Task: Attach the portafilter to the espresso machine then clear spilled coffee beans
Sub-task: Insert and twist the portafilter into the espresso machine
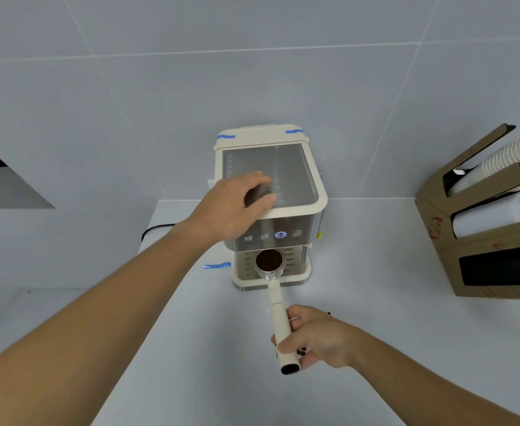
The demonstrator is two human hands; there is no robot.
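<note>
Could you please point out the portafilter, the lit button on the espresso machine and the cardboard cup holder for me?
portafilter (280, 321): head view, on its cream handle.
lit button (280, 234): head view, on its glowing ring.
cardboard cup holder (443, 241): head view, on its brown side wall.

Both bare forearms reach forward from the bottom of the frame. The left arm stretches diagonally up from the lower left corner, wrist straight, and the left hand lies palm down with fingers curled loosely and the thumb spread to the right, resting against the top front edge of what it touches. The right arm enters from the lower right corner, bent in toward the centre. The right hand is closed in a fist-like grip, fingers wrapped around a slim handle, thumb low on the near side.
</note>
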